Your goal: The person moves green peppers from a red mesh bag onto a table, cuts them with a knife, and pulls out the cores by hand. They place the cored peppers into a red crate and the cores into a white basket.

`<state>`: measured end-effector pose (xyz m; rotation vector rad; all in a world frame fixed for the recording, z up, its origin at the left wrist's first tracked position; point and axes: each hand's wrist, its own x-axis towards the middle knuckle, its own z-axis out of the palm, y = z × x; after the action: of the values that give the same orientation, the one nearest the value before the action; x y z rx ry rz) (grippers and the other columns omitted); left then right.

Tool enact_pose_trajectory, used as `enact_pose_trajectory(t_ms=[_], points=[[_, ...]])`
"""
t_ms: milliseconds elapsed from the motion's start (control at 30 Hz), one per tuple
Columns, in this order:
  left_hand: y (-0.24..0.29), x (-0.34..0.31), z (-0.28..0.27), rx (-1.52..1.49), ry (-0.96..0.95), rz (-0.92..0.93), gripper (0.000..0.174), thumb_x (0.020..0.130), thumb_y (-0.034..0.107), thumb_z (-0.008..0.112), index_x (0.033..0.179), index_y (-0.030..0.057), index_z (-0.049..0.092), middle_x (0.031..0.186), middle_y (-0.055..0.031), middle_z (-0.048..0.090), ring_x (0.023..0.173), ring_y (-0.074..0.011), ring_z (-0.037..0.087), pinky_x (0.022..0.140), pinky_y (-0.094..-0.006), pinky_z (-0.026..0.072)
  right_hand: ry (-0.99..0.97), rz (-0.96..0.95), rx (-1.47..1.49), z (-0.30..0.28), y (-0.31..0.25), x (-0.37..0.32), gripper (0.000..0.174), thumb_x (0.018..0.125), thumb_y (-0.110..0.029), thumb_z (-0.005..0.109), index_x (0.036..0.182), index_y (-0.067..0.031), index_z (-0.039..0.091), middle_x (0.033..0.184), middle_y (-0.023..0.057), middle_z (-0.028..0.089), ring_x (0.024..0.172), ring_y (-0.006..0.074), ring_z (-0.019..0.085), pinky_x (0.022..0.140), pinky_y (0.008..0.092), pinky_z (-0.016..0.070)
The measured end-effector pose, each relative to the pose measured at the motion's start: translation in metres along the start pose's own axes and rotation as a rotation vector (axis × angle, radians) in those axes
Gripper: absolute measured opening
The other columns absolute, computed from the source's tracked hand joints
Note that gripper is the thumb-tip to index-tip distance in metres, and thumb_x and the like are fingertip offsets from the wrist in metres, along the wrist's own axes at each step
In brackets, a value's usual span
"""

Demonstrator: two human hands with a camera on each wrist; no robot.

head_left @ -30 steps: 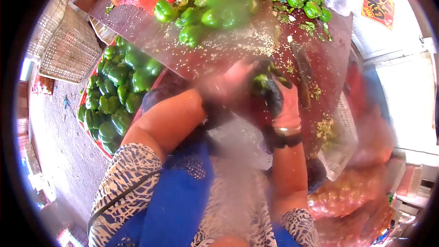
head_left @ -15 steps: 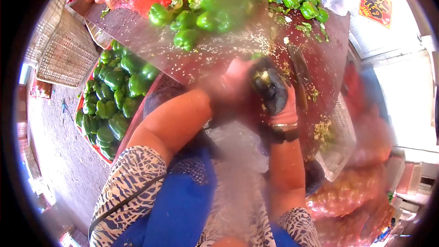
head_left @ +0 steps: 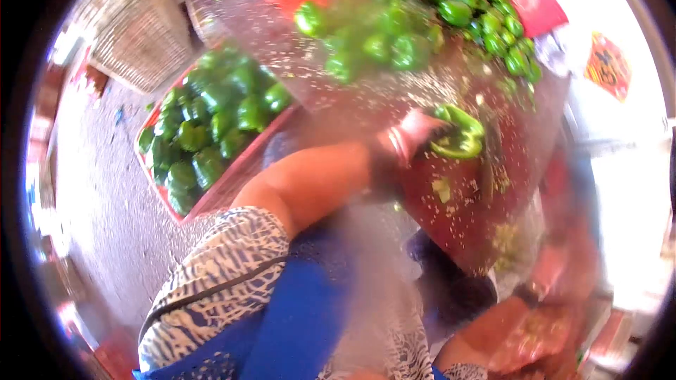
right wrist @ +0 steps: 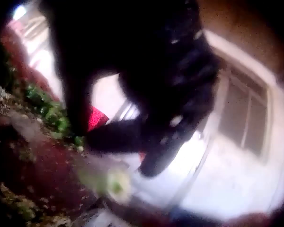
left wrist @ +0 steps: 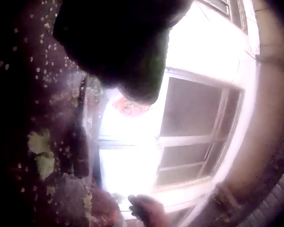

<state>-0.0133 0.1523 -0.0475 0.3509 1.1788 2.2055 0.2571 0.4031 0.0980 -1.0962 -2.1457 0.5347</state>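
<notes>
Below the left grip (head_left: 417, 132), a dark red counter (head_left: 458, 219) spreads out, flecked with pale bits. Well to the grip's left, past the counter, lies a grey floor (head_left: 105, 186); pale lattice-sided crates (head_left: 144, 42) stand there, left of the grip and beyond it. Right of the grip, a white surface, wall or door, carries a red poster (head_left: 609, 67) and is washed out by strong light. The left wrist view shows a pale-framed window (left wrist: 191, 109) with greyish panes beyond the grip.

A navy-and-cream patterned sleeve (head_left: 204, 302) crossed by a thin dark cord (head_left: 225, 283), blue apron (head_left: 296, 317), dark wristband (head_left: 525, 294)
</notes>
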Motion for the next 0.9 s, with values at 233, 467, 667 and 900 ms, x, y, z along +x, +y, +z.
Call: enact_pose_trajectory(t_ms=[233,467,667,900], points=[[0.168,-0.058,-0.054,0.470,0.260,0.345,0.028,0.079,0.005,0.066,0.107,0.0009,0.063,0.093,-0.0072,0.067,0.082,-0.0130,0.063,0.070,-0.0287,0.0526,-0.121,-0.664,-0.227,0.003,-0.018,0.012,0.038,0.083,-0.022,0.068,0.115,-0.0021,0.062,0.108,0.0172,0.063,0.095,0.0250,0.061,0.085,0.0371,0.0489],[0.218,-0.217,-0.216,2.131,1.129,0.283,0.049,0.075,0.010,0.062,0.124,0.0144,0.055,0.125,-0.0172,0.055,0.109,-0.0327,0.057,0.088,-0.0433,0.0475,-0.629,-0.156,0.220,0.115,-0.136,-0.054,0.023,0.086,-0.008,0.065,0.109,-0.0053,0.065,0.092,0.0008,0.065,0.079,0.0077,0.057,0.072,0.0232,0.0458],[0.178,-0.272,-0.269,2.268,0.388,-0.532,0.046,0.081,0.032,0.055,0.120,0.0074,0.057,0.111,-0.0148,0.063,0.099,-0.0311,0.061,0.086,-0.0426,0.0489,-0.887,-0.245,0.274,0.170,-0.147,-0.087,0.036,0.085,-0.009,0.065,0.119,-0.0013,0.058,0.096,0.0071,0.065,0.084,0.0152,0.061,0.076,0.0300,0.0488],[0.212,-0.078,-0.197,1.538,0.619,0.055,0.068,0.083,0.054,0.058,0.129,0.0057,0.048,0.116,-0.0228,0.059,0.109,-0.0370,0.056,0.092,-0.0440,0.0447,-0.758,-0.862,-0.431,0.218,-0.119,-0.119,0.076,0.085,-0.044,0.059,0.143,-0.0045,0.031,0.148,0.0200,0.026,0.137,0.0391,0.023,0.114,0.0455,0.0225]])
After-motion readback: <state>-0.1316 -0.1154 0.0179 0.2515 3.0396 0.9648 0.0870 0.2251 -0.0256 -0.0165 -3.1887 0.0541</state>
